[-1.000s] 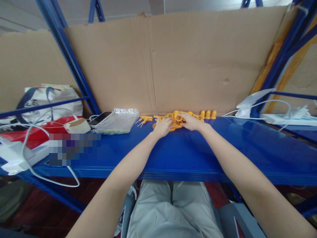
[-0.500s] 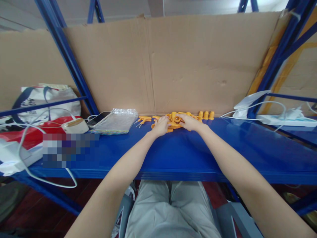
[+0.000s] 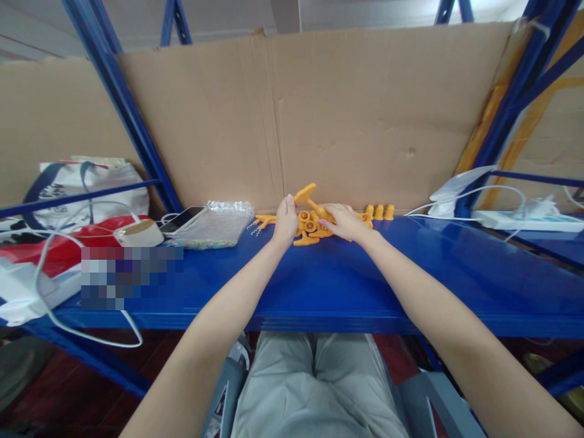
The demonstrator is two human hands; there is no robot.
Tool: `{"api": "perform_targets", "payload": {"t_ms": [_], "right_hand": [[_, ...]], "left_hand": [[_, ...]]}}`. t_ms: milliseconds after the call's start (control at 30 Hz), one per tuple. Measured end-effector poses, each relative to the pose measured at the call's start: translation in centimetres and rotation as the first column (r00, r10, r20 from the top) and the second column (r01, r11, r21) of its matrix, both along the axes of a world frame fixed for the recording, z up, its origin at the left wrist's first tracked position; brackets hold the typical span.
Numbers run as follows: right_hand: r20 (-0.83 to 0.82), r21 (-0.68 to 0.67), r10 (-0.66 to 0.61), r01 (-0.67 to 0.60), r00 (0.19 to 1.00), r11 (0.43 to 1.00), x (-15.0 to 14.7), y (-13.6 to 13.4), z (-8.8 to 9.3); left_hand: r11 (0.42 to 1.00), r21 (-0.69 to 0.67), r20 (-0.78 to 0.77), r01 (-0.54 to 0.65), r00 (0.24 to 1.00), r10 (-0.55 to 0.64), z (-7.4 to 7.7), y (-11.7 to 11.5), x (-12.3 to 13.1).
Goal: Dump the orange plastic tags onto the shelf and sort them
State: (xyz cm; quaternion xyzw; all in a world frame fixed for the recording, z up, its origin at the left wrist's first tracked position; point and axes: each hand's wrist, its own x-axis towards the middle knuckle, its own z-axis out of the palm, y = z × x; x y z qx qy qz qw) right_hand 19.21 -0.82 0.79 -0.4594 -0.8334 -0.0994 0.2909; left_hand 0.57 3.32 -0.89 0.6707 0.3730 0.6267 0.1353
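A pile of small orange plastic parts (image 3: 312,226) lies at the back of the blue shelf (image 3: 347,286), against the cardboard wall. My left hand (image 3: 285,222) stands on edge at the pile's left side, fingers up. One long orange piece (image 3: 306,196) is tilted up out of the pile between my hands; my right hand (image 3: 343,221) touches its lower end, and I cannot tell which hand grips it. Three short orange pegs (image 3: 379,212) stand upright just right of my right hand. Two more flat orange pieces (image 3: 264,219) lie left of my left hand.
A clear plastic bag (image 3: 214,222) and a phone (image 3: 183,218) lie to the left, then a white device with cables (image 3: 137,231) and a tote bag (image 3: 86,182). A white power strip (image 3: 524,220) with chargers sits at the right. Blue rack posts (image 3: 123,103) rise at both sides.
Both hands were pressed flat on the orange pile. Now my left hand has turned upright and a long orange piece has lifted out of the pile between the hands.
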Motion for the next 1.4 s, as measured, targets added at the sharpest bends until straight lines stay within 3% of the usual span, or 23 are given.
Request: {"api": "perform_targets", "payload": {"t_ms": [100, 200, 300, 433, 600, 933, 1067, 1233, 1400], "right_hand": [[-0.065, -0.031, -0.033, 0.031, 0.997, 0.999, -0.4, -0.3, 0.2], [-0.114, -0.066, -0.066, 0.059, 0.991, 0.996, -0.6, -0.4, 0.2], [-0.133, -0.094, -0.083, 0.071, 0.988, 0.993, -0.6, -0.6, 0.4], [-0.117, -0.095, -0.074, 0.063, 0.990, 0.994, -0.5, -0.8, 0.5], [-0.070, -0.060, -0.059, 0.055, 0.996, 0.997, -0.5, -0.8, 0.5], [0.136, -0.090, -0.070, 0.083, 0.988, 0.992, -0.5, -1.0, 0.9], [0.242, -0.047, -0.079, 0.093, 0.967, 0.995, -0.6, -1.1, 1.2], [0.247, 0.040, -0.061, 0.052, 0.967, 0.998, -0.7, -1.3, 1.4], [0.263, 0.001, -0.054, 0.056, 0.963, 0.998, -0.8, -1.4, 1.3]], "left_hand": [[1.000, 0.012, -0.043, 0.008, 0.999, -0.007, 0.3, -0.4, -0.1], [0.989, 0.137, -0.213, -0.055, 0.974, 0.083, 0.5, -1.5, -0.7], [0.957, 0.281, -0.426, -0.069, 0.885, 0.188, 0.7, -3.0, -1.1], [0.937, 0.328, -0.608, -0.117, 0.734, 0.305, 1.2, -4.5, -1.1], [0.951, 0.305, -0.739, -0.052, 0.617, 0.270, 1.4, -4.5, -0.7], [0.968, 0.248, -0.796, 0.030, 0.576, 0.186, 0.8, -3.2, -1.2], [0.978, 0.207, -0.792, 0.033, 0.592, 0.147, 0.8, -3.4, -0.8], [0.979, 0.201, -0.753, -0.006, 0.638, 0.159, 1.1, -3.5, -0.6], [0.978, 0.208, -0.740, -0.019, 0.650, 0.170, 0.9, -3.3, -1.2]]}}
